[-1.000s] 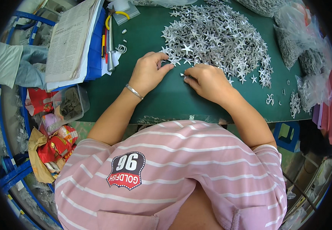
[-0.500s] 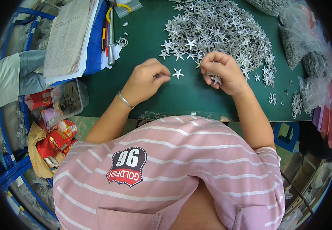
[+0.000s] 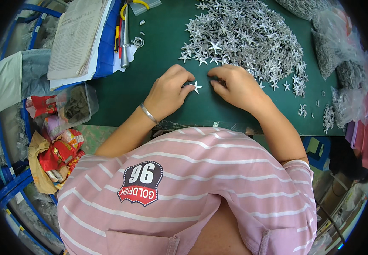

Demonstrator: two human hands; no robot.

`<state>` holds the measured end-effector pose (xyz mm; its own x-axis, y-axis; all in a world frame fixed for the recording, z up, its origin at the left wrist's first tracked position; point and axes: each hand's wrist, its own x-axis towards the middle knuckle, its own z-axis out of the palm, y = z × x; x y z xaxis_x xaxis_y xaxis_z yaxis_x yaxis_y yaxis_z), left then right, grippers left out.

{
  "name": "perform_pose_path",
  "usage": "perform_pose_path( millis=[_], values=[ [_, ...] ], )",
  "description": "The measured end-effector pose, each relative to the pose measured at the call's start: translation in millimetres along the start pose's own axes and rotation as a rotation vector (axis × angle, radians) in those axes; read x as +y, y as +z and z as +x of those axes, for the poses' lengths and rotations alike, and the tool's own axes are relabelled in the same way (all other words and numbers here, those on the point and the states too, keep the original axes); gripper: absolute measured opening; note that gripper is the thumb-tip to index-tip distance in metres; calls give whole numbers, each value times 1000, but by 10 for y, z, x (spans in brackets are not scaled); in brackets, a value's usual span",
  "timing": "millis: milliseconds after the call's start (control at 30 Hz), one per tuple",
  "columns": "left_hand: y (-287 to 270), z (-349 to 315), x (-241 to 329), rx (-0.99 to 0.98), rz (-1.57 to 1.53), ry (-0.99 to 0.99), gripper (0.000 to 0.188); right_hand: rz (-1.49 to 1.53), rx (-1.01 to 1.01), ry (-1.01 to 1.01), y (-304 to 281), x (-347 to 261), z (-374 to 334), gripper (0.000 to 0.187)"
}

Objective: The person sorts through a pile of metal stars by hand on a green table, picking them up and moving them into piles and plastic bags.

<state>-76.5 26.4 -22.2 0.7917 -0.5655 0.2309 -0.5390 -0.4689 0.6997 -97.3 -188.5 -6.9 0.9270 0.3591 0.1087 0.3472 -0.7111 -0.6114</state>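
Note:
A silver starfish charm [image 3: 196, 87] sits at the thumb and forefinger tips of my left hand [image 3: 167, 91], which pinches it by one arm just above the green tabletop. My left wrist wears a metal bangle [image 3: 149, 114]. Facing it, my right hand [image 3: 239, 87] is palm down, thumb and forefinger bent toward the charm without touching it. Its other fingers curl under, and whatever they hold is hidden. Beyond both hands spreads a large heap of similar starfish charms [image 3: 243, 36], a few loose at its near edge.
A blue tray [image 3: 107, 51] with papers stands left, beside pens and yellow-handled pliers [image 3: 139, 5]. A clear plastic tub [image 3: 91, 104] is at the table's left edge. Plastic bags of metal pieces [image 3: 324, 51] crowd the right, near small ring-like parts [image 3: 302, 110].
My left hand has closed on the starfish charm that lay apart from it. My right hand has moved left and turned palm down, hiding the charm seen in its fingers before.

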Motion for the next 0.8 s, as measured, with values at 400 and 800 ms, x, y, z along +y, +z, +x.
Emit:
perform_pose_path(
  millis=[400, 800],
  values=[
    [-246, -6, -51, -181, -1049, -619, 14, -300, -85, 26, 80, -140, 293, 13],
    [-146, 351, -215, 43, 212, -192, 24, -36, -54, 68, -166, -28, -550, 15]
  ],
)
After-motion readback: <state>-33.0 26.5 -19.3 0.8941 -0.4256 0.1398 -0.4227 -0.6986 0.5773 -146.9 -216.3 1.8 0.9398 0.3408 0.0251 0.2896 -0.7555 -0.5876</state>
